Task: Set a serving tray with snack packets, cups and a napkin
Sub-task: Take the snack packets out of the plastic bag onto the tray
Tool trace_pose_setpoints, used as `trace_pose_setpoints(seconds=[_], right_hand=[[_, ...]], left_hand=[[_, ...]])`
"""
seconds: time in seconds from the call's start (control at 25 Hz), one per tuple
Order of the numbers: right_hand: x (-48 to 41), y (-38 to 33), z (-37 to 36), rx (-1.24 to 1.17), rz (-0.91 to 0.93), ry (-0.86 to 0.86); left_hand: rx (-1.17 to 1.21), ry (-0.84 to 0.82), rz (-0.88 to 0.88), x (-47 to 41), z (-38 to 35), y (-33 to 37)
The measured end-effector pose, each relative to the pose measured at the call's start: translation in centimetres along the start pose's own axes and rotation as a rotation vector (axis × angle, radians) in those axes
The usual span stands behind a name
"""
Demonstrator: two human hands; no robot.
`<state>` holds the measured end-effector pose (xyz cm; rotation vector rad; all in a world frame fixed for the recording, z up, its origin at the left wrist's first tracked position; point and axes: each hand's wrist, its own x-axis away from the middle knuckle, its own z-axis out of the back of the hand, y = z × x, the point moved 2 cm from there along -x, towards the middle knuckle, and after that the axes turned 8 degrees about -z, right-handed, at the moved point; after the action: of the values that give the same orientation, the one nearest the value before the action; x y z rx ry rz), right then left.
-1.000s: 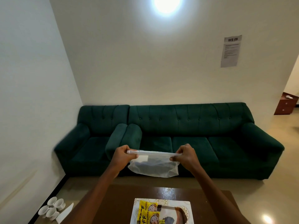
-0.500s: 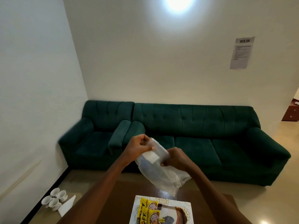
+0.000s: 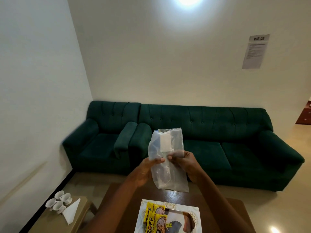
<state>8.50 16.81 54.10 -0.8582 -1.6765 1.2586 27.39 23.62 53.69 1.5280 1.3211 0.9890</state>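
- The green sofa (image 3: 202, 140) runs across the room beyond the hands, well apart from them, so there is open air ahead and to both sides for moving.
- The brown table (image 3: 212, 200) lies below the hands and toward the person; its far edge sits almost directly under them.
- A lower side table (image 3: 50, 221) stands down and to the left of the left hand, past the table's left edge; reaching it means crossing that gap.
- The white tray (image 3: 183, 207) sits on the table below the hands, its raised rim the edge to clear when setting things in.
- The clear plastic bag (image 3: 165, 157) is held upright in the air between the hands, with a white label (image 3: 165, 142) above the grip. It looks thin, limp, very light and probably slippery; I cannot tell whether anything is inside.
- The left hand (image 3: 148, 170) pinches the bag's left edge with thumb over film; the right hand (image 3: 183, 162) curls its fingers onto the right edge at the same height.
- Two yellow snack packets (image 3: 154, 216) lie overlapping in the tray's left part, below the left hand: light, crinkly, best taken by a sealed edge.
- Four white cups (image 3: 58, 201) cluster on the side table; they look hard and breakable, so lift them one by one by the body.
- The folded napkin (image 3: 70, 212) lies just beside the cups; soft and light, pinch a corner.
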Motion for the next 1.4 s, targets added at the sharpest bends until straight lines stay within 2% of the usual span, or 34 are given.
trace_pose_setpoints(seconds=[0.16,0.28,0.4,0.52,0.68,0.84,0.92,1.04,1.12,1.2,1.24,1.4], right_hand=[[-0.2,0.5,0.7,0.032,-0.041,0.046],[-0.2,0.8,1.2,0.024,-0.050,0.021],[-0.6,0.8,1.6,-0.019,-0.083,-0.008],[-1.2,1.0,1.8,-0.168,-0.156,0.026],[-1.6,1.5,1.3,-0.421,-0.162,-0.023],[-2.0,1.8,0.6,-0.601,-0.010,0.117],[-1.6,2.4,0.0,-0.477,0.113,0.256],[0.7,4.1,-0.4,-0.084,0.307,0.390],[2.3,5.2,-0.2,0.116,0.392,0.380],[3.1,5.9,0.1,0.235,0.422,0.367],[3.5,6.0,0.6,0.255,0.408,0.364],[6.9,6.7,2.7,0.354,0.423,0.327]], left_hand=[[-0.057,0.178,0.086,-0.5,1.1,0.0],[-0.096,0.245,0.082,-1.0,1.3,0.1],[-0.071,0.243,0.021,-1.3,1.5,0.2],[-0.016,0.207,-0.014,-1.6,1.9,0.4],[0.226,0.222,0.033,-1.8,2.4,0.7],[0.622,0.295,0.042,-1.1,2.0,-1.5],[0.634,0.245,0.093,-0.4,-0.3,-3.6],[0.490,0.152,0.056,-0.9,-4.4,-4.7],[0.276,0.231,0.014,-1.9,-5.7,-3.9],[0.023,0.390,0.026,-3.2,-5.3,-3.4],[-0.018,0.412,0.047,-3.9,-4.9,-3.5],[0.102,0.403,0.139,-4.9,-5.2,-4.3]])
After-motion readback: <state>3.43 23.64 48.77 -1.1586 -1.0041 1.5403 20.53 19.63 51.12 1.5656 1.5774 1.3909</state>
